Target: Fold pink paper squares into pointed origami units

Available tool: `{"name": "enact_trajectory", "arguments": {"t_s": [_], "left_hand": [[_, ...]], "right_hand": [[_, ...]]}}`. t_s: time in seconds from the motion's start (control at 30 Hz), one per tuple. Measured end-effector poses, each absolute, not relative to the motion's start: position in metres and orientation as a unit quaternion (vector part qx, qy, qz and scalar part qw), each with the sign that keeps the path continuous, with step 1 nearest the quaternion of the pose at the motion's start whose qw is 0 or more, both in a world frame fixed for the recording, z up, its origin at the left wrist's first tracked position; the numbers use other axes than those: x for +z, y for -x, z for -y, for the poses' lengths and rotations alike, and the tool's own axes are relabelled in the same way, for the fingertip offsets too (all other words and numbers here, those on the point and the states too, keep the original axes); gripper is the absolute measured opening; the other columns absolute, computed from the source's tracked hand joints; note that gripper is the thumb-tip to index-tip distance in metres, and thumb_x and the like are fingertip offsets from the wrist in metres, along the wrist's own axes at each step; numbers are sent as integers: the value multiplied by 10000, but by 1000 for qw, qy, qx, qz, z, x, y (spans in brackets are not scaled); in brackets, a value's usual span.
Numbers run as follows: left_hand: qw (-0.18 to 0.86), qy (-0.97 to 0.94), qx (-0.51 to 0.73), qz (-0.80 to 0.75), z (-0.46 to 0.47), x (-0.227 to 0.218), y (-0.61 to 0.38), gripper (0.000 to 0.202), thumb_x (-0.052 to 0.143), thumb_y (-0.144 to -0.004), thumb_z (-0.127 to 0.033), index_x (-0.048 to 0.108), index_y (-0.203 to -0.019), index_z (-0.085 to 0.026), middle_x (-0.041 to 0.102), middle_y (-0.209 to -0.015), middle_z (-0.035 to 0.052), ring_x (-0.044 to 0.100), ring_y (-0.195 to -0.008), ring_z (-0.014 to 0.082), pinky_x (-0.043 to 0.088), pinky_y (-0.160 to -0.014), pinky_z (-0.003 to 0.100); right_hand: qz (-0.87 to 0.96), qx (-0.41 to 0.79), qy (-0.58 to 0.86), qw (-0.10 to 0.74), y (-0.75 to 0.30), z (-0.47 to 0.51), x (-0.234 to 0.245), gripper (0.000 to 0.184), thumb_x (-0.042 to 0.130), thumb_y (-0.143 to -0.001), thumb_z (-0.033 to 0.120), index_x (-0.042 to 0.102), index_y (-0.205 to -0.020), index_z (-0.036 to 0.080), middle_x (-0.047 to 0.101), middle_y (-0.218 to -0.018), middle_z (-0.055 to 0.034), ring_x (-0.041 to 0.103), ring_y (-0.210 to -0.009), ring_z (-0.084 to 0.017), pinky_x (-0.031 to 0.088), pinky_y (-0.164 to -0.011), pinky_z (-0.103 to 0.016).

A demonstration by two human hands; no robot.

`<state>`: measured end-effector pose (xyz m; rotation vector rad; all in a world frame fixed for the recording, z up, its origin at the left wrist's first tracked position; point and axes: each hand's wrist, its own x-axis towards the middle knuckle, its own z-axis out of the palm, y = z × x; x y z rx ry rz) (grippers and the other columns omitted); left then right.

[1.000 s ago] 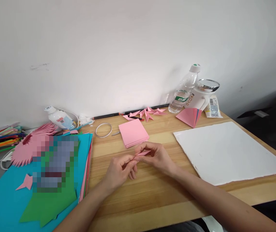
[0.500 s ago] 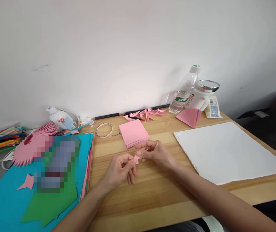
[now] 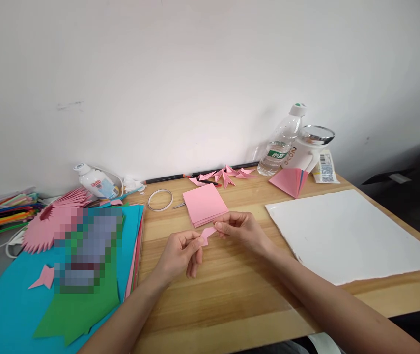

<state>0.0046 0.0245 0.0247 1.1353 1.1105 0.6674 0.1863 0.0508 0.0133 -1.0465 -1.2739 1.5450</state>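
Note:
A small folded piece of pink paper is held above the wooden table between both hands. My left hand pinches its lower left part between thumb and index finger. My right hand pinches its upper right end the same way, with the other fingers curled. Just beyond the hands lies a stack of square pink paper sheets. Several pointed pink paper pieces lie by the wall. Another small folded pink piece rests on the blue paper at the left.
Scissors lie partly under the pink stack, beside a tape ring. A white board covers the right side. Behind it stand a tilted water bottle and a white mug. A white bottle leans at the back left.
My right hand has shifted slightly to the right and my left hand slightly left. More of the folded pink paper shows between the fingertips. The camera view has moved slightly.

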Motion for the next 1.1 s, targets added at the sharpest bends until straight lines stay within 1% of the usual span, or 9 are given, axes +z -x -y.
{"name": "enact_trajectory", "arguments": {"t_s": [0.07,0.23,0.43,0.57,0.7,0.83,0.93,1.03,1.1], "left_hand": [[667,-477,306,-484,-25,23,-4,309,608,-718,-439,530,-700,-140,533,-455,-48,451,-269,63,326,-276,152],[719,-421,303,-462,-24,25,-1,372,659,-664,-485,529,-732,-143,485,-390,-76,406,-229,60,256,-242,147],[758,-383,286,-444,-24,26,2,409,684,-638,-503,526,-751,-144,487,-382,-80,377,-208,49,188,-237,148],[776,-359,286,-433,-25,24,3,358,681,-674,-455,521,-766,-148,496,-405,-83,369,-207,38,166,-231,144],[772,-368,297,-425,-26,22,1,338,653,-717,-433,538,-858,-149,514,-428,-77,404,-233,50,211,-241,143],[722,-373,377,-444,-28,21,-2,384,607,-741,-481,559,-878,-125,602,-583,-4,520,-368,77,339,-324,163],[633,-404,448,-485,-30,19,-1,345,625,-738,-421,583,-908,-124,632,-766,43,585,-518,107,419,-413,194],[523,-485,456,-532,-33,15,2,280,608,-762,-355,609,-938,-137,637,-843,55,616,-669,145,504,-615,267],[432,-568,438,-547,-35,11,5,209,562,-800,-317,629,-913,-155,635,-927,72,617,-822,176,491,-782,321]], "right_hand": [[520,606,417,435,-187,-52,13,270,698,-659,419,670,-675,151,594,-582,16,491,-539,-93,418,-567,-244],[531,617,372,447,-189,-51,14,256,711,-664,376,693,-827,178,670,-768,-22,557,-648,-118,454,-647,-262],[543,593,367,468,-188,-50,13,223,713,-659,390,668,-693,174,625,-653,-8,522,-589,-111,438,-574,-250],[539,585,375,475,-187,-50,14,231,709,-666,393,644,-700,174,607,-644,0,522,-578,-105,445,-564,-244],[536,599,367,468,-186,-51,14,249,691,-687,399,605,-699,167,595,-609,12,547,-538,-100,461,-542,-242],[508,593,403,478,-190,-56,11,268,695,-681,396,586,-671,151,615,-588,-1,570,-530,-106,481,-553,-249],[452,544,470,528,-196,-61,4,268,699,-673,395,593,-693,149,630,-620,-10,585,-569,-115,499,-606,-263],[408,496,527,557,-201,-66,-4,272,694,-674,395,597,-725,146,642,-664,-28,602,-608,-139,515,-633,-291],[386,473,556,564,-204,-69,-7,271,700,-667,385,591,-730,145,637,-655,-34,607,-606,-152,526,-638,-314]]}}
